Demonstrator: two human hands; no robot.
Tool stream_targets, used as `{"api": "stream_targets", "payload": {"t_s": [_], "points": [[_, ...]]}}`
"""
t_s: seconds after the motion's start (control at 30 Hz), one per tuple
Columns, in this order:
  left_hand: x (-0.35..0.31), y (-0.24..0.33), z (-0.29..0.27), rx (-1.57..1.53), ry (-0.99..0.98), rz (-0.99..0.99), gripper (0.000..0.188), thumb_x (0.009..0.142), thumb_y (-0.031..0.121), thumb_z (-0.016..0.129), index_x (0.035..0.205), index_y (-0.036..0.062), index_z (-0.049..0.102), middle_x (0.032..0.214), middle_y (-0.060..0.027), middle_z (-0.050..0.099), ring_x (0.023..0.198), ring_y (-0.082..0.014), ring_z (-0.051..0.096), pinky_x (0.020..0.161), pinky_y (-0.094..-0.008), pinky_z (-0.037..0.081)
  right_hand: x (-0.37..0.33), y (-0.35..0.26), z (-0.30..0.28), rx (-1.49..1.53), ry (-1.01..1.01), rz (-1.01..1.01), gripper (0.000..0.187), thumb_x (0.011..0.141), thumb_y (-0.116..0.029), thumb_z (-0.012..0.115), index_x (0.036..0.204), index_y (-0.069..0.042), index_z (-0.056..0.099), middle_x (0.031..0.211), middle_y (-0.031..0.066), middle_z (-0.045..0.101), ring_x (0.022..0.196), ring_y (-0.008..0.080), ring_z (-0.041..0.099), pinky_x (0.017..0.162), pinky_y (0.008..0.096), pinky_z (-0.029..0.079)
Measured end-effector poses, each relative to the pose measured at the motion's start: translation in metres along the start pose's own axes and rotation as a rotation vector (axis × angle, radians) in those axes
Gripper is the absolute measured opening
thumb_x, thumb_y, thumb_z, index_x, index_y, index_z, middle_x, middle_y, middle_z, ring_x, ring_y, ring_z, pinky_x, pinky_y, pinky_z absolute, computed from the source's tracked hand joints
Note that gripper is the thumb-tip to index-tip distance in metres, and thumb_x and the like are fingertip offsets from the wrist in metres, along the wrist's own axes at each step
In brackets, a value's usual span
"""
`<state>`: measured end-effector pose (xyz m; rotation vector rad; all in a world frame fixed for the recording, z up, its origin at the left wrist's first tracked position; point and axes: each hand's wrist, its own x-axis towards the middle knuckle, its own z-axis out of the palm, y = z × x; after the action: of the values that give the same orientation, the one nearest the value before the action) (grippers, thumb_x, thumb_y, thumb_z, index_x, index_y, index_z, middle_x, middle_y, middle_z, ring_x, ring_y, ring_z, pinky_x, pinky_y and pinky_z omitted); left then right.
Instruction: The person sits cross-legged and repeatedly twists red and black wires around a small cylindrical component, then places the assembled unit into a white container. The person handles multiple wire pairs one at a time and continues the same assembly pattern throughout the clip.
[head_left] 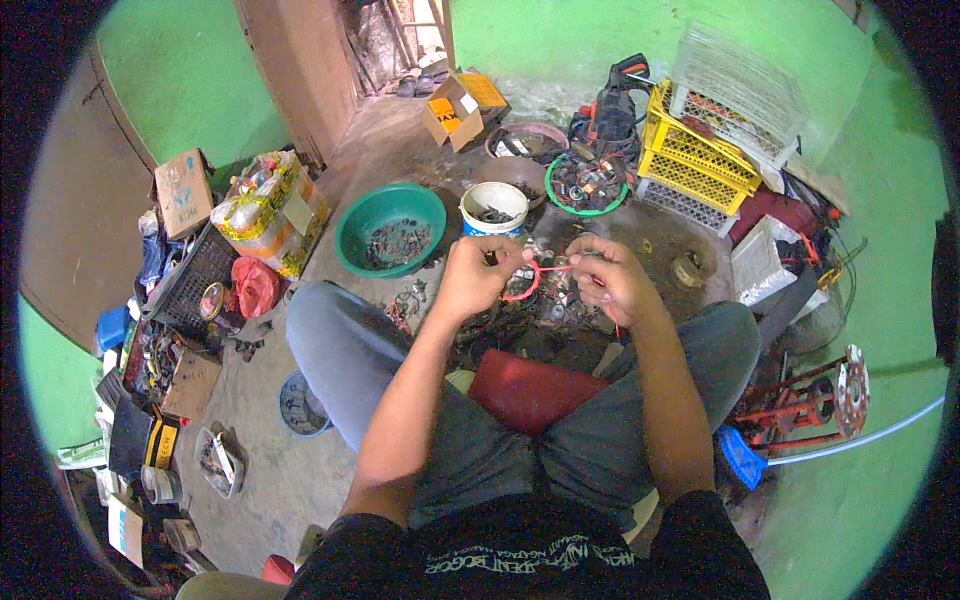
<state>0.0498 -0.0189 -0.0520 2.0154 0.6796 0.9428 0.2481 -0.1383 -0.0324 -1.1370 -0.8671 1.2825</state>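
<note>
A thin red wire (553, 268) is stretched between my two hands above the floor, in front of my crossed legs. My left hand (480, 272) pinches one part of it between thumb and fingertips, and a loop of the wire hangs just below. My right hand (612, 280) has its fingers closed on the other part, with a loose end dangling beneath. Under the hands lies a heap of small dark and metallic parts (560, 305), partly hidden by them. A dark red block or pad (530, 390) rests between my legs.
Ahead stand a green basin (350, 235) holding small parts, a white bucket (490, 196) and a green-rimmed basket (590, 210). Yellow crates (700, 155) are stacked at the right, near a red metal frame (810, 400). Boxes and a grey crate (190, 280) crowd the left.
</note>
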Motion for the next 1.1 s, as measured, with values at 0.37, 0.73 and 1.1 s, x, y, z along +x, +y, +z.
{"api": "stream_targets", "payload": {"t_s": [0.37, 0.73, 1.1], "points": [[-0.003, 0.006, -0.011, -0.007, -0.346, -0.083, 0.014, 0.092, 0.012, 0.066, 0.092, 0.0001, 0.074, 0.072, -0.0096, 0.071, 0.068, -0.0159, 0.065, 0.067, -0.0332, 0.051, -0.011, -0.012, 0.005, -0.990, 0.256, -0.640, 0.009, 0.082, -0.006, 0.072, 0.090, -0.002, 0.069, 0.079, 0.0083, 0.059, 0.067, 0.0175, 0.053, 0.061, 0.0318, 0.042], [-0.003, 0.016, -0.006, -0.123, -0.170, -0.022, 0.019, 0.098, 0.012, 0.059, 0.091, -0.0022, 0.069, 0.073, -0.0060, 0.071, 0.063, -0.0118, 0.062, 0.060, -0.0300, 0.050, -0.007, -0.010, 0.011, -1.037, 0.539, -0.757, 0.007, 0.084, -0.006, 0.071, 0.089, -0.001, 0.067, 0.080, 0.0088, 0.063, 0.068, 0.0193, 0.060, 0.062, 0.0334, 0.047], [0.003, 0.015, 0.009, -0.563, 0.210, -0.102, 0.023, 0.100, 0.014, 0.058, 0.086, -0.0013, 0.067, 0.068, -0.0025, 0.065, 0.057, -0.0060, 0.054, 0.051, -0.0228, 0.042, 0.012, 0.052, 0.048, 0.387, -0.070, 0.137, 0.008, 0.096, -0.015, 0.063, 0.101, -0.008, 0.060, 0.072, -0.0060, 0.047, 0.051, 0.0037, 0.038, 0.041, 0.0210, 0.026]]}}
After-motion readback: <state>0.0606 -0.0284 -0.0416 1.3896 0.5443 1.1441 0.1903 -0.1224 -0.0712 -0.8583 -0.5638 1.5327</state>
